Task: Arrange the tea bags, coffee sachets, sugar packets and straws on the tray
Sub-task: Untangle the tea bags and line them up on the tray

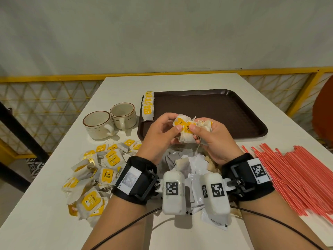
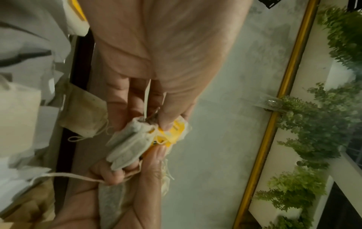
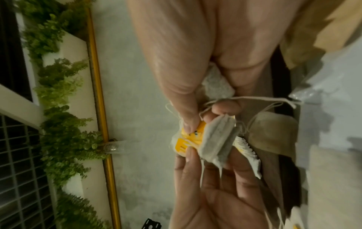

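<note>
Tangling strings blur which tea bags [image 1: 185, 129] each hand's grip [image 1: 162, 130] holds

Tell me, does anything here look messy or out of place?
Yes. The tea bags that the left hand and right hand hold above the tray are a tangle, strings looped round the fingers. Only one neat row of tea bags is on the tray; the rest lie loose on the table.

Yellow-tagged tea bags [image 1: 185, 128], brown tray [image 1: 225, 112], red straws [image 1: 297, 175]
</note>
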{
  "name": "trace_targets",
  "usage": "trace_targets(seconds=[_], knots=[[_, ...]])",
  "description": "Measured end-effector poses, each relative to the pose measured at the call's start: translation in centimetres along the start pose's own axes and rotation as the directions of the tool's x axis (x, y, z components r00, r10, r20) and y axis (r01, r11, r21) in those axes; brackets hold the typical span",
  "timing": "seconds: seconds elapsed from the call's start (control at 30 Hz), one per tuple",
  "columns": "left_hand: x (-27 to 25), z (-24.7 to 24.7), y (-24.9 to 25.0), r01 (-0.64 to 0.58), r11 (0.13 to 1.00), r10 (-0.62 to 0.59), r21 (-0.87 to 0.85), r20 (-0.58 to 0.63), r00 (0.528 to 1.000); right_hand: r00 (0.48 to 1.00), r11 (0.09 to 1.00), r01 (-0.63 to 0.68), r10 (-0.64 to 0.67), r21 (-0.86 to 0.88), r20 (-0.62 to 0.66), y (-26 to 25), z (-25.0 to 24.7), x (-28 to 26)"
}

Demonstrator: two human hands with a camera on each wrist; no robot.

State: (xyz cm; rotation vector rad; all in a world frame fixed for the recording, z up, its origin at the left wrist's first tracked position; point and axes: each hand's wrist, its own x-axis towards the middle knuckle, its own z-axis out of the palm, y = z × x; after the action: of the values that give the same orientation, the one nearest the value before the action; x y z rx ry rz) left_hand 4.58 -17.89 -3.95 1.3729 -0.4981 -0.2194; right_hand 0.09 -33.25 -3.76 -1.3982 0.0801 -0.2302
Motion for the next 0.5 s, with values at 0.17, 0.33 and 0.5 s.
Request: trace_targets(seconds=[0.17, 0.33, 0.5], knots=[[0.3, -0.5, -0.1, 0.005, 1.000, -0.009, -0.017, -0.210, 0.978, 0.997, 0.993, 0.065, -0.068, -0.097, -0.024, -0.1, -0.5, 0.0], [0.4, -1.6, -0.3, -0.090, 0.938, 0.139, 0.336, -0.124, 0.983, 0.986, 0.969, 0.142, -0.120, -0.203, 0.116, -0.9, -0.7, -0.3], [0.1, -1.0, 0.0, -0.100, 0.869, 0.088, 0.484, 0.048, 0.995, 0.977, 0.900, 0.202, -0.160, -0.386, 0.138, -0.9, -0.9, -0.2]])
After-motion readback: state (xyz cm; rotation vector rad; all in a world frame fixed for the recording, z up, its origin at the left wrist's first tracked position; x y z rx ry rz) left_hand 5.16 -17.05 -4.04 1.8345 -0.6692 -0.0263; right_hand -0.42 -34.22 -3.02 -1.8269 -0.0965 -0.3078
